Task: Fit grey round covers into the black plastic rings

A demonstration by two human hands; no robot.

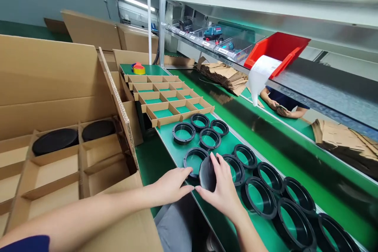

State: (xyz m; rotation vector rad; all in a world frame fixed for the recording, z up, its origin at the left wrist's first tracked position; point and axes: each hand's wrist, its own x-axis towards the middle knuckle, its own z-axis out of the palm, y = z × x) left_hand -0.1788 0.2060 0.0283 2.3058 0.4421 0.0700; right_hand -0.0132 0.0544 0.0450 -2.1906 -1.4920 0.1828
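My right hand [223,189] grips a black ring [207,175] tilted up on its side, its dark inner wall facing left. My left hand [173,185] reaches in from the left, thumb and forefinger apart. Its fingertips are at the near rim of another black ring [189,153], which lies flat on the green bench [174,149]; whether they touch it I cannot tell. Several more black rings [261,197] lie flat in rows along the bench, on both sides of my hands.
Left stands an open carton [59,63] with cardboard compartments, two holding black round pieces [56,141]. Beyond the rings lies a cardboard divider grid [174,120], with yellow tape [138,70] behind. A red bin [277,49] sits on the shelf. Across the green belt is another person's hand [283,111].
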